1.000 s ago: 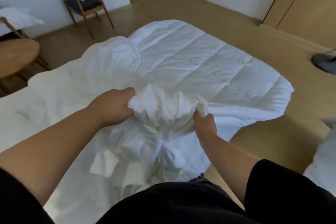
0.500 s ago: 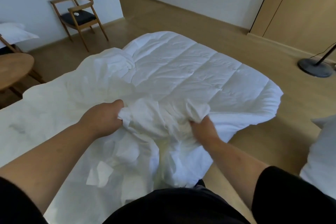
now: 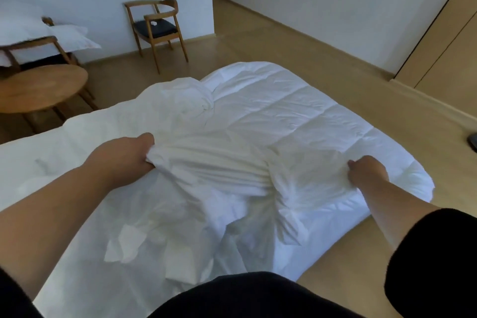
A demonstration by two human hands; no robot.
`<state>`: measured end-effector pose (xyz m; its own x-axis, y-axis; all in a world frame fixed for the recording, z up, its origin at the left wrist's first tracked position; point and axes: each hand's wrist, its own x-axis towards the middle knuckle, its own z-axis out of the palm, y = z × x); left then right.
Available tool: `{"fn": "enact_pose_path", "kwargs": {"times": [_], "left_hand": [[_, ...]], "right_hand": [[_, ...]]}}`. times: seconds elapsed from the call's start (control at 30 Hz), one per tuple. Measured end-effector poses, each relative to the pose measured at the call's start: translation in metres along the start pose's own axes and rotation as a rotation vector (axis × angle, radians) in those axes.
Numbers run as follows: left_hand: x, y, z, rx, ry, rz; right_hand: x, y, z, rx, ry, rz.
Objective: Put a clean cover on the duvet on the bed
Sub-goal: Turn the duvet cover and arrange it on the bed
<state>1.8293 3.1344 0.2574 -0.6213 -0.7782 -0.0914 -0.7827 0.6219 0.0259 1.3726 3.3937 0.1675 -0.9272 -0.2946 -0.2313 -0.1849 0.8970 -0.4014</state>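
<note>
Both hands had drawn apart since the earlier frame, where they were bunched close together on one wad of white fabric; now the cloth between them was pulled into a taut, pleated band. On the near left of the bed, the left hand had its fingers curled tight round a gathered fistful of the cover, and the right hand, well apart from it toward the bed's right edge, also clamped on white fabric, though whether that was the cover alone or the duvet's corner through it could not be told. The quilted duvet lay spread flat across the far right half of the bed, most of its stitched squares bare. A twisted hump of cover sat just beyond the left hand, and more loose cloth spilled toward the person's body. The head view had also lifted, bringing a wooden chair and a round worktop further into frame. As a judgement, the task was at an early stage: the cover had been found and opened out somewhat, but the duvet was still almost wholly uncovered, so feeding it in, shaking it down and closing the opening all remained.
</note>
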Motion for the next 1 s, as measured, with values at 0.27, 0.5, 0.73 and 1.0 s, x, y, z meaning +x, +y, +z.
{"fn": "enact_pose_path", "kwargs": {"times": [0.27,0.5,0.73,1.0], "left_hand": [[0.013,0.023,0.054,0.000,-0.119,0.004],[0.021,0.047,0.073,-0.043,-0.107,0.054],[0.017,0.026,0.088,-0.073,-0.125,0.059],[-0.013,-0.081,0.120,0.040,-0.268,-0.135]], "right_hand": [[-0.136,-0.042,0.096,-0.148,-0.344,-0.597],[-0.138,-0.010,0.154,-0.268,-0.435,-0.297],[-0.123,0.010,0.153,0.352,-0.450,0.100],[-0.075,0.020,0.082,0.252,-0.324,-0.180]]}}
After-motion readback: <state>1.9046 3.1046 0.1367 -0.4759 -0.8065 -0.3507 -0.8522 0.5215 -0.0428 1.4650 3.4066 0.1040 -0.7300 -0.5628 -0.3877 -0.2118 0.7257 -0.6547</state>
